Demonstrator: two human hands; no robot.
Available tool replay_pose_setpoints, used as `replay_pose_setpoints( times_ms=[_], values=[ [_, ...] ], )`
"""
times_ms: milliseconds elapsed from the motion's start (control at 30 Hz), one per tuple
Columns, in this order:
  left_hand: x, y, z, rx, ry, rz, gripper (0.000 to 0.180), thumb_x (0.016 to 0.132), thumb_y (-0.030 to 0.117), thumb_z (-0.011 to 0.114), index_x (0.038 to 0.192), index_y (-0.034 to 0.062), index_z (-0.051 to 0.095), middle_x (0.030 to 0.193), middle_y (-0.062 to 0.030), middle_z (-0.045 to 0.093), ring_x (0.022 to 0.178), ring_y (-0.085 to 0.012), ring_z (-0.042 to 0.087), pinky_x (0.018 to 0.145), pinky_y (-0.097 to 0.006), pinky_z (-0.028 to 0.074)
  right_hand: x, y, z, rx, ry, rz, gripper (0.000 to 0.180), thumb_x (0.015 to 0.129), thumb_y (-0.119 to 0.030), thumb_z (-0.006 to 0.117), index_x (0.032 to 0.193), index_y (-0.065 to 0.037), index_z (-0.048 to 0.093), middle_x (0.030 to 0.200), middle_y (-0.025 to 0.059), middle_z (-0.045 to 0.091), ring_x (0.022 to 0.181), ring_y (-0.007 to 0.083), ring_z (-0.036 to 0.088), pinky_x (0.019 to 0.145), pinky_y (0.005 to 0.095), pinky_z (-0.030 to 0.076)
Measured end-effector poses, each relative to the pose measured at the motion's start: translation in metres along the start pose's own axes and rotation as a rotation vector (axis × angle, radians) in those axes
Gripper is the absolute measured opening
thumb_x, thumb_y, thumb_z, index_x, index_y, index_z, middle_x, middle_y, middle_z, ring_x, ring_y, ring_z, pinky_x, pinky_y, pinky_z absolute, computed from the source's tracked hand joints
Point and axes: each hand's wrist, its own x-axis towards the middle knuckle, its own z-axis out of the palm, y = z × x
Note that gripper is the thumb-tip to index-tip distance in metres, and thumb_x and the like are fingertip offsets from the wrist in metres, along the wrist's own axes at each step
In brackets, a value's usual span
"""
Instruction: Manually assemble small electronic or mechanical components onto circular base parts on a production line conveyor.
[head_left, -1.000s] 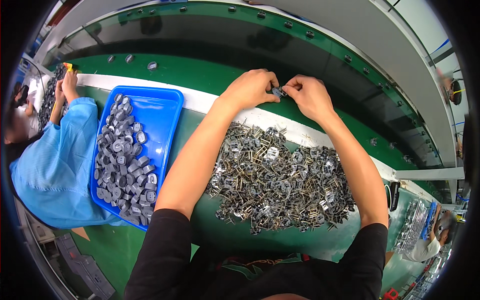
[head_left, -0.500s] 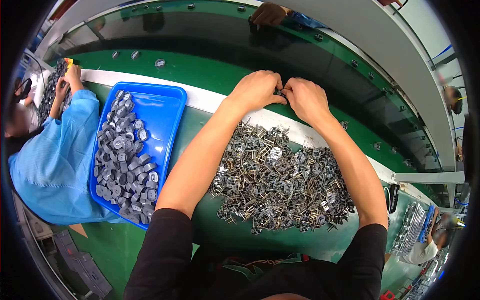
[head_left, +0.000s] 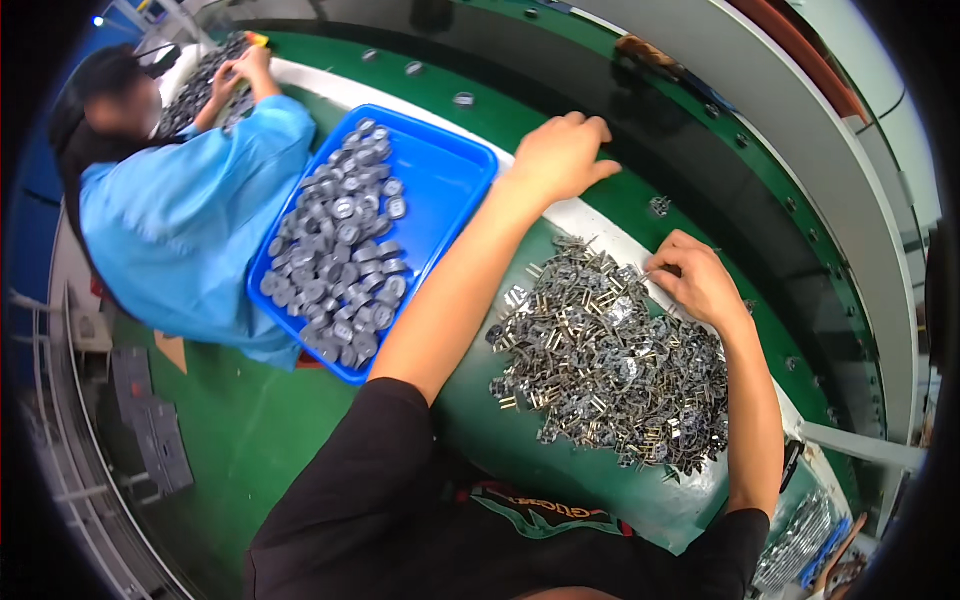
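My left hand [head_left: 565,160] is over the green belt [head_left: 625,185], thumb and fingers apart, holding nothing that shows. A small dark part with metal pins [head_left: 660,205] lies on the belt between my two hands. My right hand [head_left: 697,282] is at the far edge of a heap of pinned metal-and-black parts [head_left: 610,350], by the white ledge. Its thumb and forefinger are pinched together; whatever is between the fingertips is too small to make out.
A blue tray [head_left: 455,165] with many grey round caps [head_left: 340,250] stands left of my left forearm. Beyond it, a co-worker in a blue smock [head_left: 190,220] handles dark parts. More small parts sit along the belt, and a grey rail [head_left: 830,130] runs at the far right.
My hands were together over the belt at a small part; now they are apart. The right has come back to the heap's edge. The whole view has turned and shifted.
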Motion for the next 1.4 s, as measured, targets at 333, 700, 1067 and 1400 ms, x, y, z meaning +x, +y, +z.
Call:
replay_pose_setpoints(
  times_ms=[333,700,1067,1400],
  values=[
    [-0.184,-0.011,-0.151,0.354,0.162,-0.477,0.022,0.086,0.020,0.072,0.103,0.0070,0.072,0.096,-0.0139,0.065,0.097,-0.0340,0.064,0.084,-0.044,0.052,0.010,-0.011,-0.002,0.057,-0.034,0.001,0.017,0.082,-0.013,0.075,0.096,-0.004,0.072,0.091,0.0099,0.066,0.087,0.0293,0.066,0.076,0.0387,0.052],
    [-0.202,-0.011,-0.131,0.472,-0.219,-0.272,0.034,0.079,0.014,0.077,0.111,0.0044,0.070,0.108,-0.0152,0.060,0.100,-0.0357,0.065,0.088,-0.044,0.055,-0.143,-0.066,0.009,0.398,0.612,0.226,0.015,0.084,0.007,0.072,0.099,0.006,0.072,0.087,0.0076,0.065,0.071,0.0120,0.059,0.064,0.0242,0.046],
    [-0.189,-0.034,-0.141,0.497,-0.270,-0.328,0.039,0.071,0.008,0.079,0.109,0.0045,0.069,0.110,-0.0196,0.060,0.089,-0.0376,0.068,0.079,-0.046,0.057,-0.216,-0.098,0.078,0.903,1.059,0.365,0.027,0.092,0.006,0.064,0.119,0.008,0.067,0.111,0.0140,0.063,0.075,0.0155,0.062,0.064,0.0262,0.049],
    [-0.219,-0.037,-0.153,-0.860,0.295,-0.583,0.031,0.088,0.007,0.075,0.117,-0.0006,0.070,0.095,-0.0019,0.068,0.083,-0.0084,0.062,0.073,-0.023,0.049,-0.218,-0.099,0.067,1.029,1.143,0.354,0.018,0.091,0.007,0.065,0.108,0.004,0.063,0.103,0.0113,0.063,0.075,0.0142,0.060,0.062,0.0279,0.051]
  ],
)
